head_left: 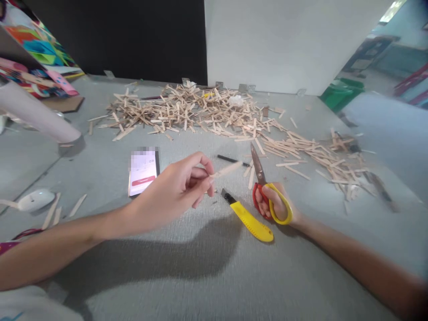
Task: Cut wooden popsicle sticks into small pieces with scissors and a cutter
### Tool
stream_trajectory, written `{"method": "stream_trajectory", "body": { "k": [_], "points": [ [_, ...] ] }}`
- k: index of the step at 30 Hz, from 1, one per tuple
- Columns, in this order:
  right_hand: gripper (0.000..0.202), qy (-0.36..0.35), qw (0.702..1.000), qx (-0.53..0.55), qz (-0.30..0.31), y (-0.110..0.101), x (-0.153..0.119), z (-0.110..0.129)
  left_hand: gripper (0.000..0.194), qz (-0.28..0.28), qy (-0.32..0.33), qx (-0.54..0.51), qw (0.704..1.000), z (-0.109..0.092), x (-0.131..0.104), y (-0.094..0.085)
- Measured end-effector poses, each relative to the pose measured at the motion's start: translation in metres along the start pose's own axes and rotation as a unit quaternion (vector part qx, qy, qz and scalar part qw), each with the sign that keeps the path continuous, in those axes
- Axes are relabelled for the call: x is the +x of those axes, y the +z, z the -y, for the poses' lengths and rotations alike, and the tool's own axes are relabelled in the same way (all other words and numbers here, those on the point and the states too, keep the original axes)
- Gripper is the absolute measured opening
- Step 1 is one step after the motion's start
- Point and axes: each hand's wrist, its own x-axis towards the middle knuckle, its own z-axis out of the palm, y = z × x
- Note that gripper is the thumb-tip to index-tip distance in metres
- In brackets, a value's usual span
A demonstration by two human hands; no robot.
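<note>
My left hand (180,185) pinches a thin wooden stick (229,170) between thumb and fingers, its pale end pointing right. Gripped in my right hand (276,203) is a pair of scissors (259,167) with one red and one yellow handle loop; the dark blades look shut and point up and away. Between the hands, a yellow utility knife (252,221) lies on the grey table, its black tip towards my left hand. A thin black rod (230,158) rests just beyond, near a few loose sticks.
A large heap of wooden sticks (187,109) spreads along the back, trailing right. Left of my hand lies a lit phone (143,171). A white computer mouse (36,200) and a pale roll (40,113) are at far left. Black and white panels (284,49) stand behind.
</note>
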Motion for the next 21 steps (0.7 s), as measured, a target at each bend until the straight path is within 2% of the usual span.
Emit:
{"method": "stream_trajectory", "body": {
  "k": [3, 7, 12, 16, 19, 21],
  "points": [
    [0.059, -0.024, 1.000, 0.014, 0.000, 0.001, 0.002, -0.003, 0.005, 0.002, -0.010, 0.011, 1.000, -0.002, 0.001, 0.000],
    [0.064, -0.052, 0.998, 0.025, 0.002, 0.002, 0.006, -0.005, 0.012, -0.007, -0.019, 0.007, 1.000, -0.003, 0.003, -0.004],
    [0.058, -0.078, 0.996, -0.001, 0.030, 0.004, -0.003, 0.009, 0.023, -0.035, 0.011, 0.008, 0.999, 0.001, 0.009, -0.010],
    [0.048, -0.060, 0.992, -0.046, 0.096, 0.011, -0.028, 0.028, 0.024, -0.043, 0.017, -0.028, 0.999, 0.004, 0.011, -0.012],
    [0.057, -0.024, 0.983, -0.035, 0.178, 0.020, -0.049, 0.040, 0.022, -0.033, 0.023, -0.035, 0.999, 0.004, 0.009, -0.010],
    [0.062, 0.004, 0.979, -0.020, 0.204, 0.027, -0.059, 0.046, 0.021, -0.036, 0.032, -0.022, 0.999, 0.002, 0.007, -0.008]
  ]
}}
